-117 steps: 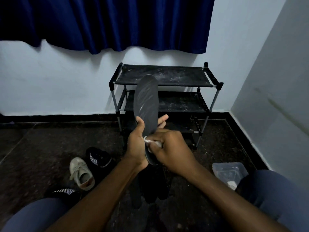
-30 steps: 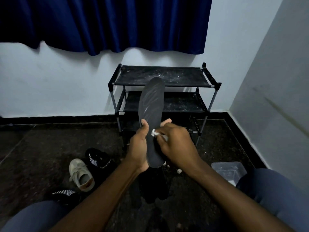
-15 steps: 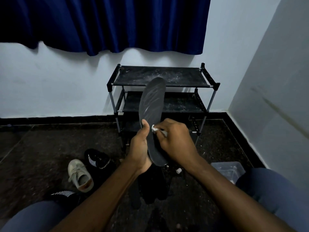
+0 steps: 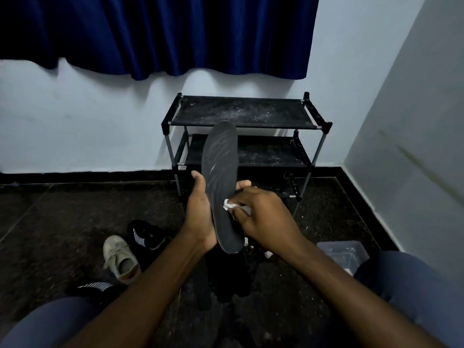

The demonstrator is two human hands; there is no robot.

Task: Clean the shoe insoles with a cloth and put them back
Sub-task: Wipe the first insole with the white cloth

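In front of the rack (image 4: 247,114), the left hand (image 4: 199,214) grips the insole (image 4: 221,172) upright, thumb curled over its left edge. The right hand (image 4: 266,219) pinches the cloth (image 4: 229,204) against its lower half. Wiping looks underway on 1 insole; next, strokes should likely cover the streaked upper part before it goes back in a shoe (image 4: 148,237).

Single head-worn view, facing forward and down, close over the floor (image 4: 62,217)
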